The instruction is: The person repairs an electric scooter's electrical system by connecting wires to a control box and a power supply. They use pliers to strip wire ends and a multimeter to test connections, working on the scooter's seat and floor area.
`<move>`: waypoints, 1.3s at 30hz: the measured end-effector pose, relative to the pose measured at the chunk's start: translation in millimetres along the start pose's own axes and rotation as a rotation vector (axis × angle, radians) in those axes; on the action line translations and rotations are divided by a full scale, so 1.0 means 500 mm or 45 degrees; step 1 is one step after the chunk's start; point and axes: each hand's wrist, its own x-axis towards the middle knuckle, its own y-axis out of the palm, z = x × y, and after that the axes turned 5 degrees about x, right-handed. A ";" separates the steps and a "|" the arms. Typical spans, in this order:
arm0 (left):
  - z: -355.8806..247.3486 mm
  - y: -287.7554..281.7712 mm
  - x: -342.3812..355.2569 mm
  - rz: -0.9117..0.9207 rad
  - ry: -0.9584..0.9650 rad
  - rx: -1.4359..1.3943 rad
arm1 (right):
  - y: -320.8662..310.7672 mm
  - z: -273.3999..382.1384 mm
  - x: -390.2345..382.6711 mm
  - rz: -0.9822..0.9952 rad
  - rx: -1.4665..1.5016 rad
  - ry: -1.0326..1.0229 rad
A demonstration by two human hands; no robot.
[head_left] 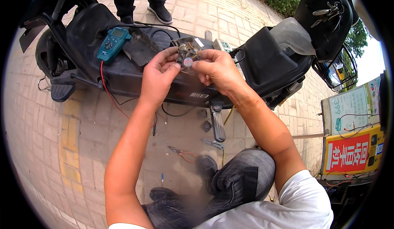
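Observation:
Between my two hands is a small dark cooling fan (189, 53) with a round pale label at its hub and thin yellowish wires at its top. My left hand (161, 71) pinches its left edge between thumb and fingers. From the right, my right hand (216, 68) grips the other edge, its thumb beside the label. The fan is held over the footboard of a black electric scooter (164, 87). To the left, a teal multimeter (113, 44) lies on the seat beside a dark open casing (139, 48). Behind my right hand, a light-coloured power strip (222, 45) is partly hidden.
Pliers with orange handles (182, 153) and a blue-grey clamp (214, 144) lie on the paving (94, 147). A red test lead (108, 90) hangs from the multimeter. Another person's legs (141, 1) stand beyond the scooter. A yellow box with a red sign (349, 153) stands at right.

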 end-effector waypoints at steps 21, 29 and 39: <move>-0.014 0.013 0.003 -0.017 -0.089 0.434 | 0.016 -0.012 0.000 -0.220 -0.733 -0.437; -0.027 0.031 -0.005 -0.132 -0.043 0.531 | 0.024 -0.005 -0.003 -0.242 -0.756 -0.462; -0.051 0.017 0.010 0.080 -0.352 -0.095 | 0.004 0.010 -0.005 -0.158 -0.635 -0.351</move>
